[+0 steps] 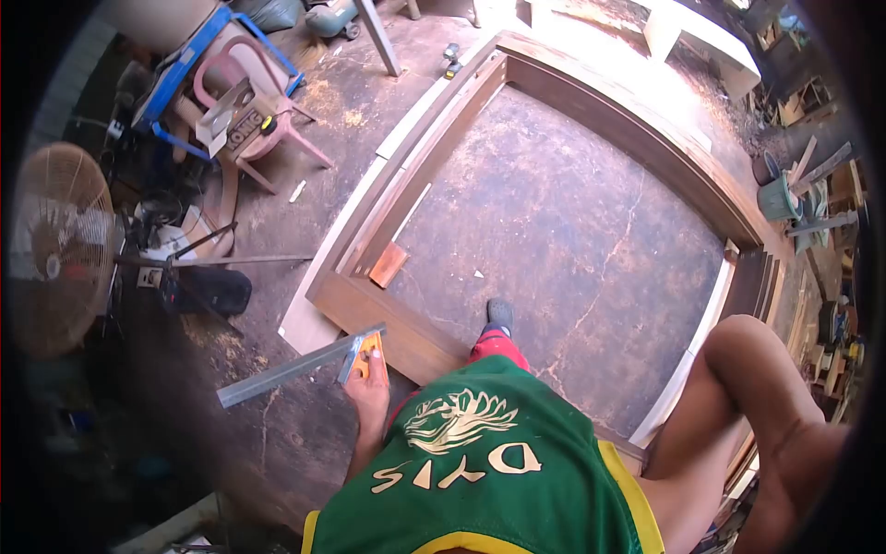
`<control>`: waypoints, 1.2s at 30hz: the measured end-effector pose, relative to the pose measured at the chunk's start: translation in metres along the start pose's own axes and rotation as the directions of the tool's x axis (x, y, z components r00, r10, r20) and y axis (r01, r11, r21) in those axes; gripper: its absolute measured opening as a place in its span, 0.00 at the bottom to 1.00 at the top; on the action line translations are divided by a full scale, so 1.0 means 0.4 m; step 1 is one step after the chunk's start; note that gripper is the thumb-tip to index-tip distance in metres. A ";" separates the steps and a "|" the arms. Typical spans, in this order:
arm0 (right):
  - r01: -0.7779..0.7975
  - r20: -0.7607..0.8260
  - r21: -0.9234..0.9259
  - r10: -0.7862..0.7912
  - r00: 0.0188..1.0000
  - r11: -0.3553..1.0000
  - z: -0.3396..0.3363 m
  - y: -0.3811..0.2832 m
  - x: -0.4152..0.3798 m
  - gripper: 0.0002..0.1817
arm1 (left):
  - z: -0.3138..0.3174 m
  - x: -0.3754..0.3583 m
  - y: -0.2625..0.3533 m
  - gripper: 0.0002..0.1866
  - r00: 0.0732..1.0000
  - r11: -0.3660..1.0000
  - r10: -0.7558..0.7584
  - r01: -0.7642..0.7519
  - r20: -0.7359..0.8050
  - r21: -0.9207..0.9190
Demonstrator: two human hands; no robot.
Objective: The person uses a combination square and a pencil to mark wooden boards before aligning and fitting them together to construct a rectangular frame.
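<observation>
My left hand [367, 392] grips the orange handle of a metal square [305, 365]. Its long steel blade points left over the concrete floor. The hand is just outside the near left corner of a large brown wooden frame [392, 323] that lies flat on the floor. My foot [498, 314] stands inside the frame by that corner. A small reddish wood block [388, 264] lies inside the frame along its left rail. My right arm [761, 406] is bent at the right, and its hand is out of sight.
A pink plastic chair [268, 129] with a box and a tape measure stands at the upper left. A standing fan [60, 245] and a black bag [208, 291] are on the left. A drill [450, 57] lies beyond the frame, and a bucket [775, 198] and timber offcuts sit at the right.
</observation>
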State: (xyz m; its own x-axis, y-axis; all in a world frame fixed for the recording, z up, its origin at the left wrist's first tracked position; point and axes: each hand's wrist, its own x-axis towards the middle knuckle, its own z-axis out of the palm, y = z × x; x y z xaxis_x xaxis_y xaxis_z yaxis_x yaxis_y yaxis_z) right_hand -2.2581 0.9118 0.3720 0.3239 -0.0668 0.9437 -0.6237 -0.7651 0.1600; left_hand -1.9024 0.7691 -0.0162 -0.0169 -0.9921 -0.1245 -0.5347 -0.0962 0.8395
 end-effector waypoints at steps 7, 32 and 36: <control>-0.648 -0.416 -0.125 0.553 0.721 0.751 -0.171 0.251 -0.465 0.09 | 0.109 0.009 0.197 0.14 0.995 0.999 0.036 -0.035 0.092 -0.015; -0.518 -0.306 0.153 0.458 -0.835 -0.842 -0.032 -0.195 -1.543 0.14 | 0.470 0.216 0.269 0.14 0.987 0.910 0.039 0.031 0.159 -0.414; -0.537 -0.386 0.276 0.419 -0.821 -0.797 -0.001 -0.092 -1.521 0.16 | 0.594 0.361 0.326 0.13 0.957 0.905 0.100 0.026 0.273 -0.424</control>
State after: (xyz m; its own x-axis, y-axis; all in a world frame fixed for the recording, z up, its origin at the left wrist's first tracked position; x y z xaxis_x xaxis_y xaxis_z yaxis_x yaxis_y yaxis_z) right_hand -2.4325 0.9809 -0.2079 -0.8026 -0.0186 -0.5962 0.5196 0.4692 -0.7141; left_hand -2.1754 0.6323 -0.0504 -0.3006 -0.9367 -0.1795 -0.1261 -0.1475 0.9810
